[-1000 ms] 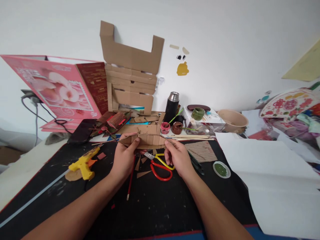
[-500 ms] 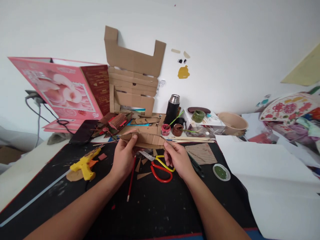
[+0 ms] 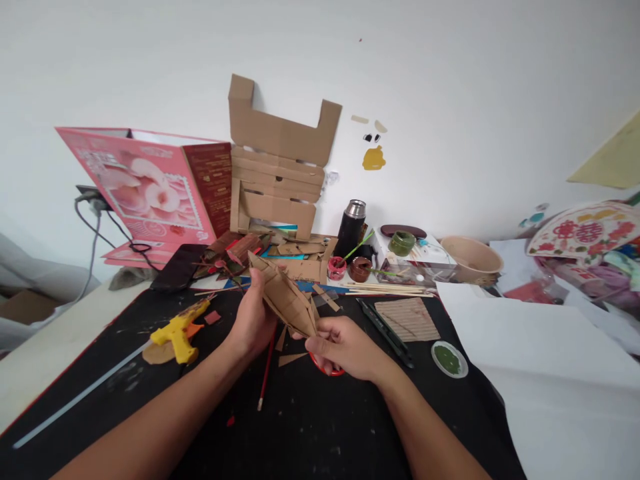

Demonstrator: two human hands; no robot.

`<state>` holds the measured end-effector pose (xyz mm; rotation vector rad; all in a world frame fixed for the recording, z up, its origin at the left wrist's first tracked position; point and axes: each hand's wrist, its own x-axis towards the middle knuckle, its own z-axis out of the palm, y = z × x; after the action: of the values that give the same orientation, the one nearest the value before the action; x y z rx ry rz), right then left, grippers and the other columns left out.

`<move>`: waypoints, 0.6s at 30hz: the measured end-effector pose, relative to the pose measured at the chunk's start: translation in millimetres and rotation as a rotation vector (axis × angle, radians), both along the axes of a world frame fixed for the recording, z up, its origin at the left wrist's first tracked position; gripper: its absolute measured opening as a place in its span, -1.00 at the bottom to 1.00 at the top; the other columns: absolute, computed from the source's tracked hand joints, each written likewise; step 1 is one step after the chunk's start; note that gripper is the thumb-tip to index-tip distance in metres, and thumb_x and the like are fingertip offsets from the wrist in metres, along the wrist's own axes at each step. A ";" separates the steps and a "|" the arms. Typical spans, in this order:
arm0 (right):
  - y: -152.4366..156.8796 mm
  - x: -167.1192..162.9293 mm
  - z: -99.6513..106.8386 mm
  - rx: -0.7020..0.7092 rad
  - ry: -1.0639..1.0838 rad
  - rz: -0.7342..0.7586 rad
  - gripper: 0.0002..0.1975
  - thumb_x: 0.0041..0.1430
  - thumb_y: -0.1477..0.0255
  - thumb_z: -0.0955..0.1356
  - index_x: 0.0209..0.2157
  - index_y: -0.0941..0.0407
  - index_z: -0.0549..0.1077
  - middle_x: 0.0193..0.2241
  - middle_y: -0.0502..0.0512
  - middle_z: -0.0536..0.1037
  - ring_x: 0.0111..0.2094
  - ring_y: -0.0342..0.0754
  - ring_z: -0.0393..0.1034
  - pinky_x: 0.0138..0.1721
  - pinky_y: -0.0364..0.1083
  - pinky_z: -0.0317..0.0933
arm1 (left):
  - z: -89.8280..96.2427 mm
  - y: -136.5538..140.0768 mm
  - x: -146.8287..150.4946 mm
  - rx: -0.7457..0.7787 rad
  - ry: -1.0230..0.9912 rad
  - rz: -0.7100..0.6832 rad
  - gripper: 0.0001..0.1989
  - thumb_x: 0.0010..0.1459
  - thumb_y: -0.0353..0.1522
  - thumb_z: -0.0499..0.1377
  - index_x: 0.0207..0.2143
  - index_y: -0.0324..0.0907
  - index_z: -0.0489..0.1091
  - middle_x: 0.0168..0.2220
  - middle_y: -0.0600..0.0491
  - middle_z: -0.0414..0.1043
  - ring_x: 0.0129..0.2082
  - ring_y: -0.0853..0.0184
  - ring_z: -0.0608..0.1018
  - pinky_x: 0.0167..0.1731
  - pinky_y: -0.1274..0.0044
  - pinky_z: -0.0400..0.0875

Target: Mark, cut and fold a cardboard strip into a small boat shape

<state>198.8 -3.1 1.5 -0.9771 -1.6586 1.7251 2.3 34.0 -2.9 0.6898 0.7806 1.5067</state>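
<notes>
Between my hands, above the black mat [image 3: 300, 440], is a small boat-shaped cardboard piece [image 3: 287, 299], tilted with its right end lower. My left hand [image 3: 254, 320] is closed on its left end, thumb on top. At the lower right end, my right hand [image 3: 345, 347] pinches the cardboard with thumb and fingers. Scissors [image 3: 327, 368] lie beneath my right hand, mostly hidden, with a bit of red handle showing. A red pencil [image 3: 267, 373] and thin cardboard scraps [image 3: 293, 359] rest on the mat below the piece.
A yellow glue gun [image 3: 180, 333] with a long glue stick lies left. Corrugated cardboard [image 3: 407, 319], a dark green cutter-like tool [image 3: 387, 333] and a dish of green paint [image 3: 449, 359] are right. Paint jars [image 3: 337, 268], a black flask [image 3: 351, 230] and a pink box [image 3: 150, 187] stand behind.
The cardboard piece has turned from level to slanting, its left end raised and right end lowered. My right hand has moved down and left, now covering most of the scissors. The view has shifted slightly.
</notes>
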 end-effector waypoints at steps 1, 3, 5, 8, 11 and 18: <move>-0.5 -0.5 0.1 0.000 -0.003 0.023 -0.36 0.16 -0.23 0.50 -0.43 0.10 0.48 -0.62 -0.08 0.46 -0.65 -0.19 0.30 -0.60 -0.21 0.09 | 0.7 0.4 -1.0 -0.012 0.003 -0.023 -0.18 -0.02 0.35 0.40 -0.04 -0.13 0.57 -0.34 0.01 0.60 -0.42 0.18 0.63 -0.41 0.39 0.60; 0.1 -1.3 -0.6 0.017 -0.005 -0.001 -0.33 0.22 -0.26 0.44 -0.47 0.10 0.44 -0.62 -0.06 0.47 -0.65 -0.20 0.31 -0.61 -0.22 0.08 | 1.7 0.4 -3.1 -0.031 0.028 -0.092 -0.20 -0.01 0.38 0.36 -0.11 -0.12 0.59 -0.40 0.01 0.56 -0.51 0.21 0.58 -0.52 0.42 0.54; 2.9 -1.4 -2.2 0.027 -0.001 -0.122 -0.32 0.25 -0.28 0.40 -0.43 0.11 0.48 -0.63 -0.06 0.46 -0.68 -0.19 0.30 -0.64 -0.22 0.06 | 1.7 -1.2 -4.4 -0.059 0.066 -0.170 -0.21 0.02 0.39 0.33 -0.15 -0.12 0.61 -0.45 -0.01 0.54 -0.54 0.20 0.56 -0.56 0.42 0.50; 9.1 0.2 -3.9 0.033 0.052 -0.356 -0.34 0.24 -0.25 0.41 -0.30 0.13 0.57 -0.65 -0.10 0.44 -0.72 -0.19 0.26 -0.68 -0.21 0.03 | -0.4 -7.2 -3.7 -0.166 0.121 -0.319 -0.22 0.03 0.41 0.29 -0.25 -0.12 0.63 -0.47 -0.07 0.56 -0.54 0.16 0.58 -0.56 0.40 0.51; 13.5 2.4 -3.8 0.068 0.144 -0.511 -0.41 0.24 -0.17 0.45 -0.27 0.13 0.59 -0.67 -0.13 0.41 -0.73 -0.20 0.22 -0.68 -0.21 0.01 | -3.3 -16.3 0.7 -0.307 0.170 -0.488 -0.18 0.01 0.45 0.24 -0.33 -0.13 0.62 -0.48 -0.13 0.58 -0.54 0.12 0.60 -0.54 0.37 0.53; 14.5 3.1 -0.6 0.091 0.244 -0.596 -0.54 0.19 -0.02 0.53 -0.31 0.10 0.52 -0.69 -0.17 0.40 -0.74 -0.22 0.20 -0.70 -0.23 -0.01 | -1.6 -31.8 11.4 -0.463 0.214 -0.695 -0.20 -0.08 0.41 0.37 -0.36 -0.17 0.59 -0.44 -0.09 0.58 -0.51 0.17 0.61 -0.50 0.39 0.59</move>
<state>201.9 11.4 1.0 -1.0367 -1.1273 1.2933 13.8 2.2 -4.5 0.6769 0.8905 0.6005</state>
